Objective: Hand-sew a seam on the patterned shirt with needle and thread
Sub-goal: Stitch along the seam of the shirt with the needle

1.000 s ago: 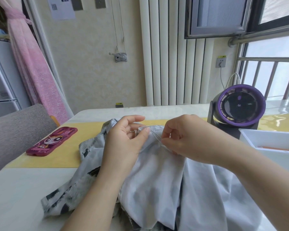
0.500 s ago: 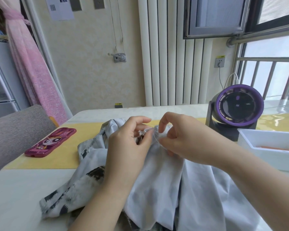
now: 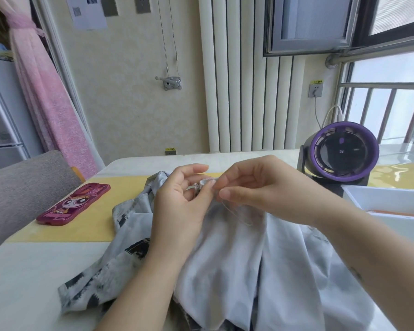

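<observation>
The grey patterned shirt (image 3: 244, 266) lies bunched on the table, inside out, with dark print showing at its left edge. My left hand (image 3: 179, 201) pinches a raised fold of the shirt between thumb and fingers. My right hand (image 3: 256, 187) meets it at the fold, fingertips pinched together at the seam. A loop of pale thread (image 3: 237, 211) hangs from the right fingertips down onto the cloth. The needle itself is too small to make out between the fingers.
A pink phone case (image 3: 74, 204) lies on the yellow table mat (image 3: 81, 230) at the left. A purple-rimmed fan (image 3: 342, 151) stands at the back right, with a white tray (image 3: 390, 199) in front of it. A grey chair back (image 3: 22, 185) is at the left.
My right hand has moved left and up to the fold held by my left hand, and the thread now hangs in a slack loop below it.
</observation>
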Demonstrator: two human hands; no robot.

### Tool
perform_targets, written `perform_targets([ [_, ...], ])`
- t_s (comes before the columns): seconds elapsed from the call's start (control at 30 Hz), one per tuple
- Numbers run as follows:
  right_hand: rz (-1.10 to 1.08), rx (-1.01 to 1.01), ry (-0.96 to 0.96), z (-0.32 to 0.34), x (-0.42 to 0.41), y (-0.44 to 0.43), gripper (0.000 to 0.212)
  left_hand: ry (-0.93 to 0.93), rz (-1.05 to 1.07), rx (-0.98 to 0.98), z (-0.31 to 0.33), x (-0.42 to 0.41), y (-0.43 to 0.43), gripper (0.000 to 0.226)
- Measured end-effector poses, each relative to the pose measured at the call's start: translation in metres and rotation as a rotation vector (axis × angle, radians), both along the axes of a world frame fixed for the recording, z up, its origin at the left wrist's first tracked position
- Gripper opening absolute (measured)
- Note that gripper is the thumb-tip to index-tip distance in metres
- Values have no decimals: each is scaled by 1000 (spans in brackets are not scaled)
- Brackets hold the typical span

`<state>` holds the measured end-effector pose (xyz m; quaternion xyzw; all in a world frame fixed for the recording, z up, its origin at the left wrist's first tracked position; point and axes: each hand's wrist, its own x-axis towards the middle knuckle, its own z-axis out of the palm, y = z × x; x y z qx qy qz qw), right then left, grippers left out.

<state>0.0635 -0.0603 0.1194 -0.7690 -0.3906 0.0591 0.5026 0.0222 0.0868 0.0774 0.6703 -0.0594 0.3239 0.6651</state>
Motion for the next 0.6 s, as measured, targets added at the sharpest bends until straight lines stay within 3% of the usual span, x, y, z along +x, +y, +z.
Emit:
perform_targets([
  [0.2, 44, 0, 9, 1, 1, -4, 28, -30, -13, -10, 1, -1, 1, 21],
  [0.33, 16, 85, 3, -5, 2, 1, 13, -31, -18, -3, 0, -1, 0, 22],
  [0.43, -32, 198, 95, -11, 1, 8, 16, -23, -14, 62, -2, 0, -1, 24],
  [0.6, -233, 110, 15, -6, 5, 3, 33, -34, -16, 64, -2, 0, 0, 24],
])
